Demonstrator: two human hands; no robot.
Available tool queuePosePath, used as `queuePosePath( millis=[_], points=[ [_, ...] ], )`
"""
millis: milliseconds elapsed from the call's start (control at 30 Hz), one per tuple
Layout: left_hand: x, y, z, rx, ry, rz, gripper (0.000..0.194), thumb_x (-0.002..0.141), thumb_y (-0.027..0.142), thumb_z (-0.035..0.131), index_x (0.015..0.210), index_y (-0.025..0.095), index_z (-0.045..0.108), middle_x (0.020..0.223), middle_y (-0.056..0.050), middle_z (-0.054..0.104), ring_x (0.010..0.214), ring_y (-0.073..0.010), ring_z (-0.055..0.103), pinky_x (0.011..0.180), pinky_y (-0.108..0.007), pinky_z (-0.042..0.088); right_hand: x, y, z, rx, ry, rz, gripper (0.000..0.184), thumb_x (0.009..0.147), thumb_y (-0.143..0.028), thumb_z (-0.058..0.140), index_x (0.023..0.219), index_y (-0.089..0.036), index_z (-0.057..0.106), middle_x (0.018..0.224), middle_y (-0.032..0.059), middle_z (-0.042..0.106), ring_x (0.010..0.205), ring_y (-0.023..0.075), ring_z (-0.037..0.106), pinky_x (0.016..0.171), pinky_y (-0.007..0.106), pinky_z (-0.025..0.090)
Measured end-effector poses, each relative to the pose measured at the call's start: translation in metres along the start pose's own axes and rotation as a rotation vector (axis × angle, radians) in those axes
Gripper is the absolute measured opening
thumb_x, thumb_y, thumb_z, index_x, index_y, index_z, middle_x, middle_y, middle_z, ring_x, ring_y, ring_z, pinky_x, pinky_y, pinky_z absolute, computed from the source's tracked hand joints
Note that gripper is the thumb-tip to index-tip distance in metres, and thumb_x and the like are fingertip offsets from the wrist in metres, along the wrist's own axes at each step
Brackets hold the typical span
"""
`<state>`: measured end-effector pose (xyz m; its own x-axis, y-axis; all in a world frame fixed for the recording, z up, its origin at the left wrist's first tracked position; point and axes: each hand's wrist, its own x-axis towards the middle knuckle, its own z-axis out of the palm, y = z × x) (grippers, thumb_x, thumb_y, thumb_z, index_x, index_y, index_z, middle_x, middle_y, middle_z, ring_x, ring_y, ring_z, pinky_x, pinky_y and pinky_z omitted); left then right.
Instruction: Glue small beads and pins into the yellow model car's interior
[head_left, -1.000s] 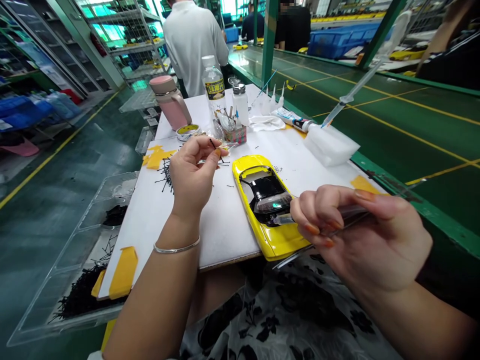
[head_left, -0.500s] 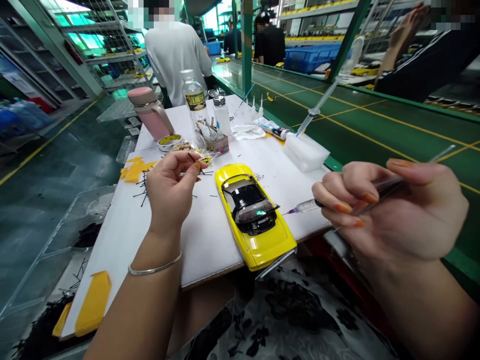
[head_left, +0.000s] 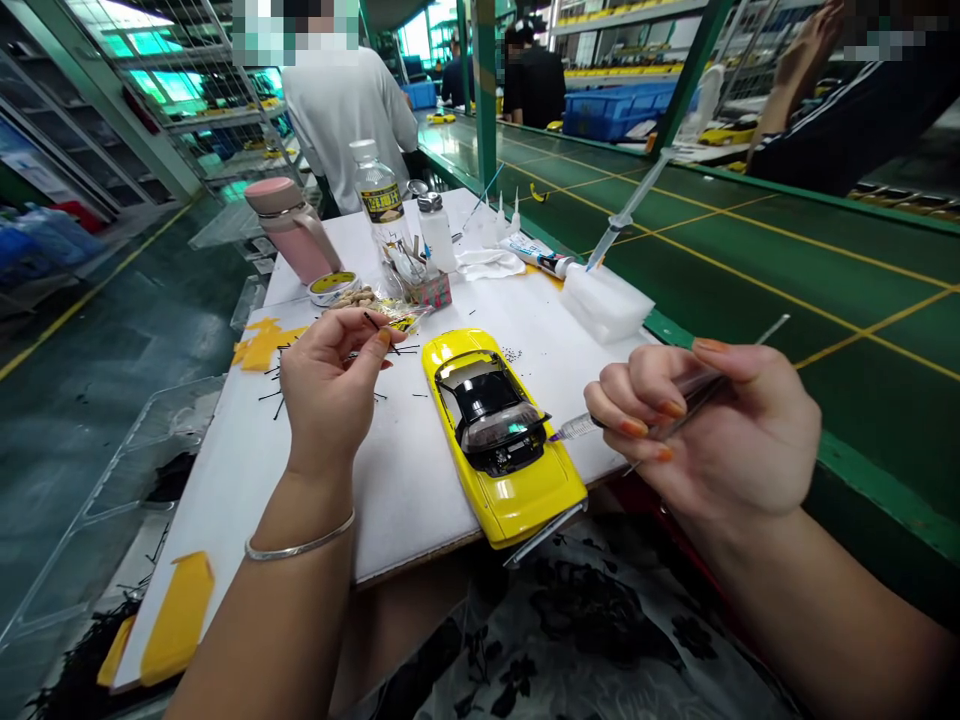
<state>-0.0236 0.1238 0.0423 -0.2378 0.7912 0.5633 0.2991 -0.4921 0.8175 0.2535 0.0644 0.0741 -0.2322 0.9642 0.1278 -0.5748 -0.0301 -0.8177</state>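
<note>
A yellow model car (head_left: 499, 430) with a black interior and clear windscreen lies on the white board, one end at the near edge. My left hand (head_left: 326, 385) is closed in a pinch on a thin black stick (head_left: 373, 322), left of the car. On the other side, my right hand (head_left: 720, 430) is closed around a syringe (head_left: 579, 428), whose purple tip points at the car's side; whether it touches cannot be told. A thin clear or metal rod (head_left: 772, 328) also passes through the right hand. Several loose black sticks (head_left: 277, 400) lie near my left wrist.
A pink flask (head_left: 289, 230), a clear bottle (head_left: 382, 205), a tape roll (head_left: 332, 288) and a small box of tools (head_left: 431, 290) stand behind. Another syringe (head_left: 626, 215) stands in a white foam block (head_left: 607, 305). A green conveyor (head_left: 750, 250) runs along the right; other people sit beyond.
My right hand has moved left with the syringe, bringing its purple tip closer to the car. My left hand keeps its pinch on the black stick. The view has shifted slightly.
</note>
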Motion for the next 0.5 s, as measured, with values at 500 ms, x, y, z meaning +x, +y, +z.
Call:
queuePosePath(
  millis=[500],
  points=[
    [0.0003, 0.0008, -0.0027, 0.009, 0.002, 0.006, 0.011, 0.084, 0.017, 0.073, 0.094, 0.019, 0.072, 0.086, -0.002, 0.076, 0.084, -0.0160, 0.077, 0.063, -0.019, 0.059, 0.0071, -0.0037, 0.0001, -0.167, -0.253, -0.081, 0.042, 0.089, -0.044, 0.051, 0.055, -0.019, 0.051, 0.049, 0.0013, 0.033, 0.049, 0.0138, 0.034, 0.036, 0.021, 0.020]
  ],
)
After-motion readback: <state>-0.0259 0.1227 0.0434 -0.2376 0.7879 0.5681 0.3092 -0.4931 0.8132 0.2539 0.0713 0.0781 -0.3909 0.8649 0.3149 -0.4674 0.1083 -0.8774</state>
